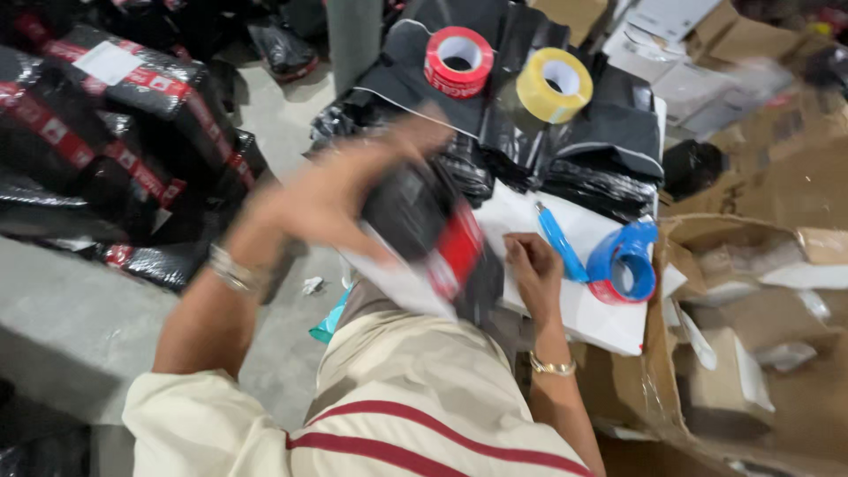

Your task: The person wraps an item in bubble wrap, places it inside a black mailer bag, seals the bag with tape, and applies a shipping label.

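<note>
Black plastic-wrapped parcel with red tape band (424, 225) held mid-air, blurred, above lap, already wrapped and banded. Left hand (331, 190) clasps it, fingers curled round its top. Right hand (530, 265) rests loosely closed on white sheet (609, 318), holding nothing visible. Blue tape dispenser (623, 261) just beside. Finished black parcels (97, 115) piled far left; bare grey floor (79, 318) between. Cardboard boxes (751, 291) crowd right edge.
</note>
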